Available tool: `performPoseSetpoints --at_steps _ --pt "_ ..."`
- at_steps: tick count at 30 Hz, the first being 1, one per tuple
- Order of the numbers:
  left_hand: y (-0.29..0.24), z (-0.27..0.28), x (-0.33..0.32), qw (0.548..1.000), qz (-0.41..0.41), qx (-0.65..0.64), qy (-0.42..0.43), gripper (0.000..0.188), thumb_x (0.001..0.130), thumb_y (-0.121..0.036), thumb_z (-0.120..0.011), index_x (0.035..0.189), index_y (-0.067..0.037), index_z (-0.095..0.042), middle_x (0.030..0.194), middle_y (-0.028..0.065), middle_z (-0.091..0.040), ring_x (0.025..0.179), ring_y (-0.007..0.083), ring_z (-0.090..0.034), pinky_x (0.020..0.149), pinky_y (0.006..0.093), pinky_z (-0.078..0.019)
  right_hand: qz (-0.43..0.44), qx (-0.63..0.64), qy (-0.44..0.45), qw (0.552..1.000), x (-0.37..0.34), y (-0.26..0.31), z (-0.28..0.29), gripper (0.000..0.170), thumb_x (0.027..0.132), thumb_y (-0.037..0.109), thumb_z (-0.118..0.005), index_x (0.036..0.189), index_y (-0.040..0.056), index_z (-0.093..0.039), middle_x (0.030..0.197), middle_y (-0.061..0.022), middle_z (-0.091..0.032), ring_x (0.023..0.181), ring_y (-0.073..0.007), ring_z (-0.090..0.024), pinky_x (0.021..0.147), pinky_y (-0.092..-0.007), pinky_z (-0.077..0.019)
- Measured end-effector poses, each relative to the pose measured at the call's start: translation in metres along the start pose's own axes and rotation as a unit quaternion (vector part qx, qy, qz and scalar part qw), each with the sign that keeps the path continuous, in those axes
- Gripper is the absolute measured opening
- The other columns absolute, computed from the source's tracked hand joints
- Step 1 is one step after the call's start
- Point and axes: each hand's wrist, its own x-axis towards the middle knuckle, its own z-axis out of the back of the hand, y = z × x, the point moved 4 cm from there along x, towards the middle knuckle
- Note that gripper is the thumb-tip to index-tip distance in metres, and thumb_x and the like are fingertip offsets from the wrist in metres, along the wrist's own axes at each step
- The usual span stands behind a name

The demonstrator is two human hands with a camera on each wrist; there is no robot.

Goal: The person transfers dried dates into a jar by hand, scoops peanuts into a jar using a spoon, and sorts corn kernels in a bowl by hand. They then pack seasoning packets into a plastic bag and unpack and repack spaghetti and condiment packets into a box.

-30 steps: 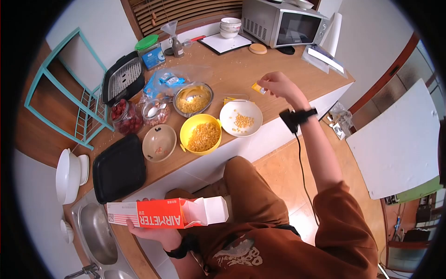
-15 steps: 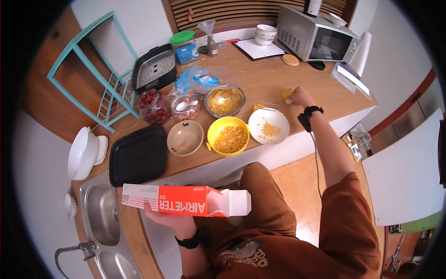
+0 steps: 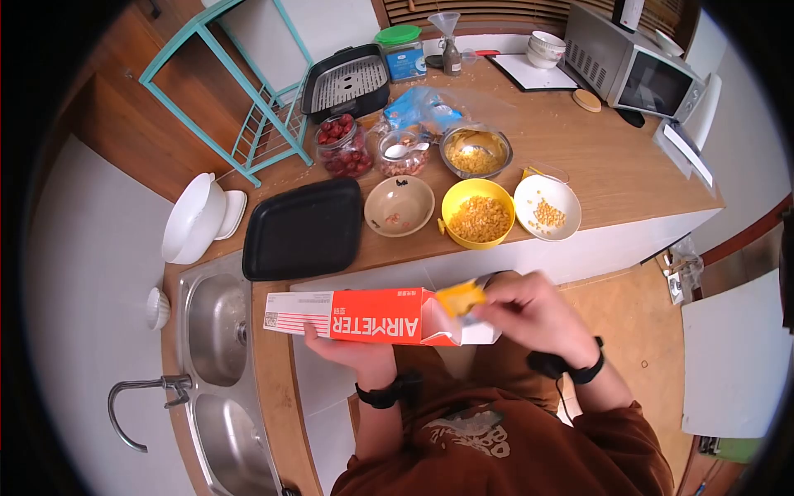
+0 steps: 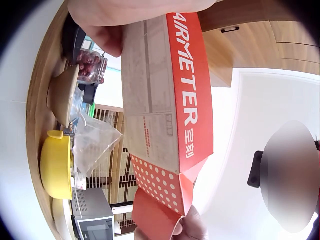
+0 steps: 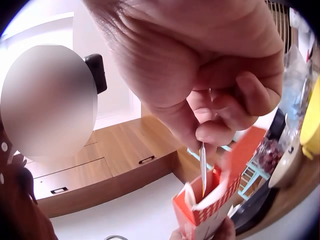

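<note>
A long red-and-white cardboard box [image 3: 376,316] marked "AIRMETER" lies level in front of the body, its flap end toward the right. My left hand [image 3: 357,355] grips it from below, with the thumb along its near side. Between thumb and fingers, my right hand [image 3: 542,318] pinches a small flat yellow packet [image 3: 460,298] at the box's mouth. The right wrist view shows the packet [image 5: 203,165] edge-on, its lower end dipping inside the opening. Right-hand fingers [image 4: 192,225] show beside the red flap in the left wrist view.
Along the counter's front stand a black tray [image 3: 304,231], a beige bowl [image 3: 401,217], a yellow bowl of corn kernels [image 3: 480,221] and a white plate [image 3: 529,223] with kernels. Behind are a steel bowl [image 3: 496,165] and a jar of red fruit [image 3: 343,149]. A sink [image 3: 217,331] lies left.
My right hand has carried the yellow packet from above the far right of the counter back to the box's mouth. The left hand keeps holding the box; the head view has swung right.
</note>
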Motion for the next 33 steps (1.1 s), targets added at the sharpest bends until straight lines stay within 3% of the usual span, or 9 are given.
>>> performPoseSetpoints --at_steps 4,7,10,15,17,20,28,32,33 --pt "-0.003 0.006 -0.004 1.0 -0.009 -0.009 -0.019 0.054 0.096 -0.055 -0.038 0.113 -0.006 -0.054 0.103 0.012 -0.064 0.097 0.0255 -0.067 0.087 0.0456 -0.0545 0.004 0.012 0.025 1.0 -0.001 -0.006 -0.035 0.02 0.095 0.015 -0.068 0.082 -0.0005 -0.068 0.061 -0.0115 -0.055 0.051 -0.0161 -0.048 0.051 -0.0329 -0.0388" --pt "-0.007 0.002 -0.007 1.0 -0.012 -0.003 -0.012 0.055 0.094 -0.056 -0.04 0.112 -0.006 -0.054 0.1 0.0125 -0.065 0.092 0.0262 -0.067 0.084 0.0456 -0.055 0.004 0.035 0.033 0.999 0.0 -0.02 -0.042 0.026 0.097 0.018 -0.066 0.078 -0.0003 -0.067 0.061 -0.0097 -0.057 0.05 -0.0149 -0.05 0.051 -0.0335 -0.0396" --pt "-0.007 0.012 -0.003 1.0 -0.016 -0.014 0.018 0.055 0.093 -0.057 -0.042 0.111 -0.006 -0.054 0.096 0.0129 -0.065 0.087 0.0261 -0.067 0.08 0.0447 -0.0553 -0.099 0.083 0.134 0.983 -0.003 -0.038 -0.047 0.029 0.099 0.021 -0.064 0.078 0.0004 -0.067 0.061 -0.0055 -0.061 0.051 -0.0104 -0.052 0.051 -0.0301 -0.0391" --pt "-0.007 0.013 -0.005 0.998 -0.001 -0.033 0.059 0.057 0.093 -0.057 -0.041 0.107 -0.004 -0.057 0.092 0.0124 -0.065 0.085 0.0266 -0.065 0.081 0.0457 -0.0539 -0.216 0.33 0.148 0.907 -0.004 -0.037 -0.052 0.037 0.102 0.024 -0.061 0.072 0.0014 -0.065 0.056 0.0024 -0.054 0.051 -0.0028 -0.045 0.048 -0.0242 -0.0327" --pt "-0.006 0.01 -0.009 0.999 -0.024 -0.025 -0.003 0.054 0.092 -0.057 -0.045 0.11 -0.007 -0.054 0.093 0.0136 -0.065 0.084 0.0248 -0.066 0.077 0.0431 -0.0549 -0.223 0.309 0.157 0.911 -0.004 -0.036 -0.051 0.037 0.102 0.023 -0.061 0.071 0.0021 -0.065 0.054 0.0037 -0.05 0.051 -0.0029 -0.042 0.048 -0.0236 -0.031" --pt "-0.003 0.02 -0.006 0.996 -0.014 -0.039 0.075 0.056 0.091 -0.058 -0.045 0.111 -0.007 -0.055 0.094 0.0137 -0.065 0.085 0.0249 -0.066 0.077 0.0427 -0.0548 -0.191 0.226 0.191 0.936 -0.004 -0.04 -0.054 0.034 0.102 0.022 -0.061 0.074 0.003 -0.067 0.055 0.0042 -0.05 0.05 -0.0026 -0.04 0.048 -0.0225 -0.0296" --pt "-0.009 0.019 -0.01 0.996 -0.062 -0.034 0.048 0.062 0.091 -0.058 -0.04 0.121 -0.005 -0.052 0.095 0.0159 -0.065 0.086 0.0299 -0.065 0.082 0.046 -0.053 -0.249 0.253 0.192 0.915 -0.003 -0.033 -0.053 0.035 0.101 0.023 -0.063 0.072 0.0041 -0.065 0.054 0.0059 -0.047 0.046 -0.0003 -0.034 0.044 -0.0215 -0.0227" --pt "-0.009 0.015 -0.017 0.994 -0.072 -0.002 0.082 0.062 0.089 -0.058 -0.044 0.123 -0.007 -0.054 0.098 0.0142 -0.064 0.088 0.0307 -0.065 0.075 0.045 -0.0529 -0.218 0.221 0.22 0.924 -0.001 -0.045 -0.069 0.031 0.102 0.019 -0.062 0.079 -0.0007 -0.069 0.06 0.0043 -0.055 0.051 -0.0026 -0.045 0.048 -0.021 -0.0346" --pt "-0.008 0.016 -0.018 0.994 -0.073 -0.003 0.08 0.062 0.089 -0.058 -0.044 0.123 -0.007 -0.054 0.098 0.0142 -0.064 0.088 0.0307 -0.065 0.075 0.045 -0.0529 -0.17 0.21 0.179 0.946 0.0 -0.047 -0.076 0.024 0.1 0.017 -0.062 0.088 -0.0018 -0.07 0.063 0.0039 -0.056 0.058 -0.0051 -0.05 0.053 -0.0231 -0.0403"
